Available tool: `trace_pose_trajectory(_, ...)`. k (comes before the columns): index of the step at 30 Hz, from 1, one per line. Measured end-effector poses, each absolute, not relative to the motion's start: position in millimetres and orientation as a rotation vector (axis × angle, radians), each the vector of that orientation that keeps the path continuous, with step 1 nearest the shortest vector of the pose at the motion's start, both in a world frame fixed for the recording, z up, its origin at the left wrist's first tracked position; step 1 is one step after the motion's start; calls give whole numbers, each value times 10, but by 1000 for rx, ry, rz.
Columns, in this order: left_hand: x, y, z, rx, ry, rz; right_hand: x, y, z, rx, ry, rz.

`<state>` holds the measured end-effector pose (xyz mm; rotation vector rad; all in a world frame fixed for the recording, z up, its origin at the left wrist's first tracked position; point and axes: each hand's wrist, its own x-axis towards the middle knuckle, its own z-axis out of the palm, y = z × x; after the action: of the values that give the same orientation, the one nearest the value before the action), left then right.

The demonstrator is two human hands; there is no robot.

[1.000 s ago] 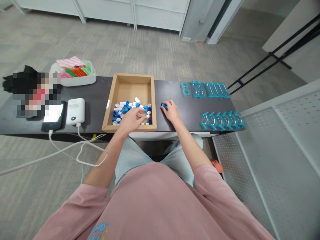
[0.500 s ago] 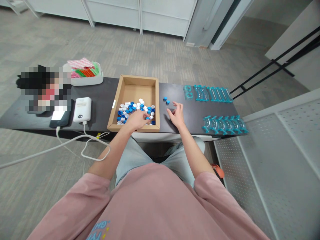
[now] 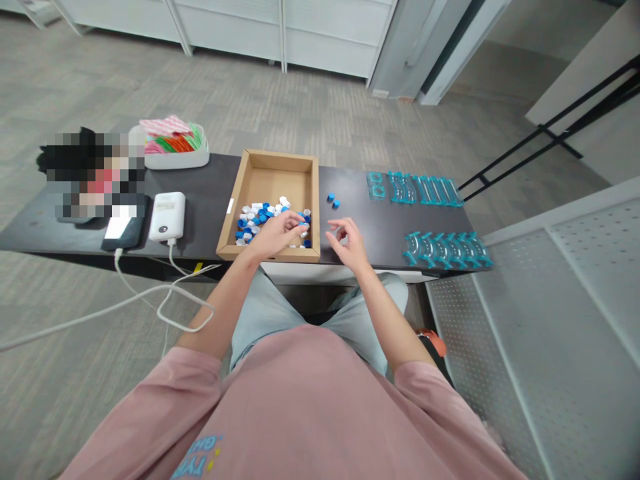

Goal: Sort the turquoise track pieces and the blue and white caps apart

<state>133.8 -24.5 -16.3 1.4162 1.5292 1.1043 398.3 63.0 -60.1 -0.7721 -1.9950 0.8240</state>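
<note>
A shallow cardboard box [image 3: 273, 167] on the dark table [image 3: 200, 200] holds several small blue and white hexagonal pieces [image 3: 260, 217]. My left hand [image 3: 277, 233] hovers over the box's near right corner, fingers pinched on a small blue piece at its fingertips. My right hand [image 3: 347, 243] hangs just right of the box above the table, fingers apart and curled, nothing in it. Two blue pieces [image 3: 333, 200] lie on the table beyond my right hand.
Two rows of clear teal curved parts [image 3: 415, 188] [image 3: 447, 248] lie at the table's right end. A white power bank [image 3: 167, 215] with a cable, a phone [image 3: 120, 230] and a white tray of coloured strips [image 3: 173, 143] sit to the left. A perforated metal panel [image 3: 550, 313] stands at right.
My right hand left two blue pieces on the table and drew back toward the box. My left hand lifted from the pile toward the box's right wall with a piece.
</note>
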Motion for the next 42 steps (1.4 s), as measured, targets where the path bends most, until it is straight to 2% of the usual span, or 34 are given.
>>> trace_pose_trajectory(8, 1343, -298, -84, 1435, 1397, 1096, 3579, 501, -354, -620, -2291, 827)
trace_pose_trajectory(19, 1363, -275, -65, 1457, 1560, 932, 3582, 584, -417, -696, -2243, 902)
trace_pose_trajectory(25, 1351, -243, -141, 1662, 1786, 751, 3920, 1143, -654, -1145, -1963, 663)
trace_pose_trajectory(30, 1360, -233, -159, 1651, 1800, 650, 3999, 1621, -816, -1435, -2029, 672)
trace_pose_trajectory(37, 1362, -247, -137, 1624, 1821, 673, 3679, 1803, -848, -1425, -1954, 682)
trace_pose_trajectory(42, 1374, -248, -133, 1595, 1860, 707, 3888, 1527, -887, -1253, -1973, 878)
